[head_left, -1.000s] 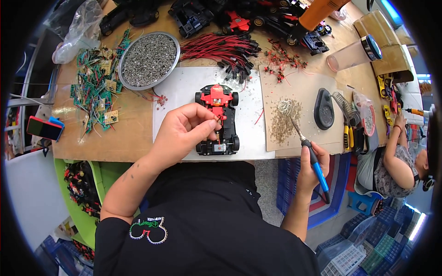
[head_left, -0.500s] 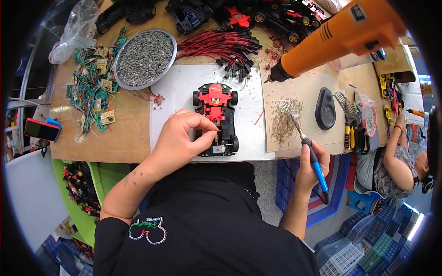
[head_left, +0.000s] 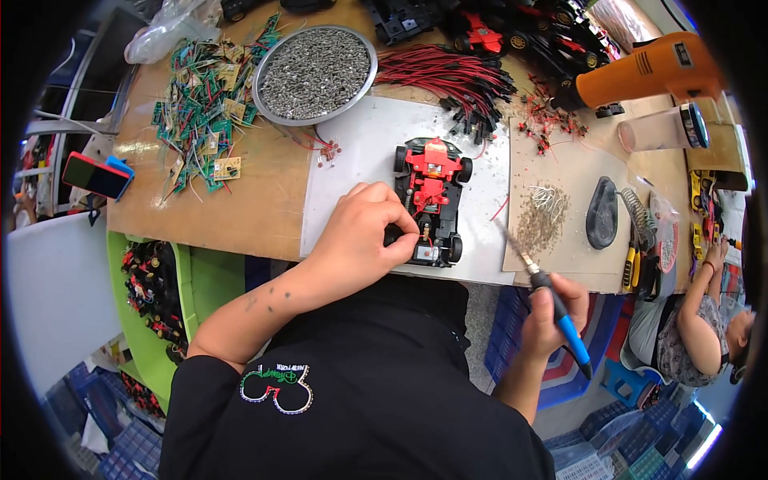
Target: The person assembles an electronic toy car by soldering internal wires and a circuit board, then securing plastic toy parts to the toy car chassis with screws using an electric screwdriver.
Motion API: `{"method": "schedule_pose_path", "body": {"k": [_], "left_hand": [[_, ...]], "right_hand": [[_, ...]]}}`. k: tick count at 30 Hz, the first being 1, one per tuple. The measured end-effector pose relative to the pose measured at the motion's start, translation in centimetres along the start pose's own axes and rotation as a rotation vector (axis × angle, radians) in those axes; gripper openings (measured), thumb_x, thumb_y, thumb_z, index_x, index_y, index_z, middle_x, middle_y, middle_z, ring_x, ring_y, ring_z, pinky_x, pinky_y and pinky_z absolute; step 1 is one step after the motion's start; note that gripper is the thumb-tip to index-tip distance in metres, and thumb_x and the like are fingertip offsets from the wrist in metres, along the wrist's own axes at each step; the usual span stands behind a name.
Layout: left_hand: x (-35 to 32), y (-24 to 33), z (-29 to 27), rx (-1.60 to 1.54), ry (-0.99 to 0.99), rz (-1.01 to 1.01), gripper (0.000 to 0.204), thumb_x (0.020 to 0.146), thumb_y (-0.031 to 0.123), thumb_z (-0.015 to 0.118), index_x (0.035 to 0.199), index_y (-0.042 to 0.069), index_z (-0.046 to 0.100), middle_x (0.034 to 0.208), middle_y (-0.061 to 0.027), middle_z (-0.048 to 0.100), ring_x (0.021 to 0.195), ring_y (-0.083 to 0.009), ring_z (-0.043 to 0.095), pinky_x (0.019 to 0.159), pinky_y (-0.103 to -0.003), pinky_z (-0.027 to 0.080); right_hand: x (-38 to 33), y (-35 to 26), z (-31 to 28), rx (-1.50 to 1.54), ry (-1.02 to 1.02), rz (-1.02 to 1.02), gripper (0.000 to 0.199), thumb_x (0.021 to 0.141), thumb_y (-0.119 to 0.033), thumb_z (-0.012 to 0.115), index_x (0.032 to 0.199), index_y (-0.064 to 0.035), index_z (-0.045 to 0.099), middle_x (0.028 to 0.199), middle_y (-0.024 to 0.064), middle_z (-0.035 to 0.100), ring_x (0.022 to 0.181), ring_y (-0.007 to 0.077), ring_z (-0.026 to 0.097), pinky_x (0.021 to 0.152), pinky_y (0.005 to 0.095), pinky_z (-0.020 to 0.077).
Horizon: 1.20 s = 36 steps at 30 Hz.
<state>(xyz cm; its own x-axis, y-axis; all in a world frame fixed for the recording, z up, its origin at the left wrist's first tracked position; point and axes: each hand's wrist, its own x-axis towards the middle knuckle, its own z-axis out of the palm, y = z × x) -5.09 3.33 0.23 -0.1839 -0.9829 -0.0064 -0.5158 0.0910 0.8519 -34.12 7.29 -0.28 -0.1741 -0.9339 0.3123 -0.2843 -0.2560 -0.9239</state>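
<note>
A toy car chassis (head_left: pixel 437 210), black with red parts, lies on a white sheet (head_left: pixel 344 152) at the table's front edge. Over its left rear corner is my left hand (head_left: pixel 364 228), thumb and forefinger pinched together. What they hold, if anything, is too small or hidden to make out. My right hand (head_left: pixel 552 314) grips a soldering iron (head_left: pixel 566 328) by its blue and black handle. The iron's tip points up and left, above the brown board (head_left: pixel 524 264), between the chassis and a tangle of thin white strands (head_left: pixel 547 202).
A metal dish (head_left: pixel 260 94) full of small metal parts stands behind, beside green circuit boards (head_left: pixel 210 132) and red-black wires (head_left: pixel 448 74). An orange power tool (head_left: pixel 648 70) juts in at upper right. A black pad (head_left: pixel 602 214) lies right. Another person (head_left: pixel 692 324) sits further right.
The view has shifted, so the table things appear further right. My right hand has brought the iron's tip off the white strands, leftward towards the chassis. My left hand stays pinched at the chassis.
</note>
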Motion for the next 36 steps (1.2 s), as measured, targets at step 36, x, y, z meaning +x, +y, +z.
{"method": "schedule_pose_path", "body": {"k": [36], "left_hand": [[0.8,0.5,0.2,0.130,-0.027,-0.041,0.006,0.071,0.010,0.072,0.072,0.007,0.068,0.078,-0.0051,0.061,0.082,-0.0261,0.059,0.073,-0.038,0.046]], "right_hand": [[0.7,-0.8,7.8,-0.289,-0.410,-0.264,0.053,0.073,-0.011,0.084,0.120,-0.0066,0.061,0.092,0.0096,0.065,0.078,0.0263,0.062,0.070,0.0336,0.0493]]}}
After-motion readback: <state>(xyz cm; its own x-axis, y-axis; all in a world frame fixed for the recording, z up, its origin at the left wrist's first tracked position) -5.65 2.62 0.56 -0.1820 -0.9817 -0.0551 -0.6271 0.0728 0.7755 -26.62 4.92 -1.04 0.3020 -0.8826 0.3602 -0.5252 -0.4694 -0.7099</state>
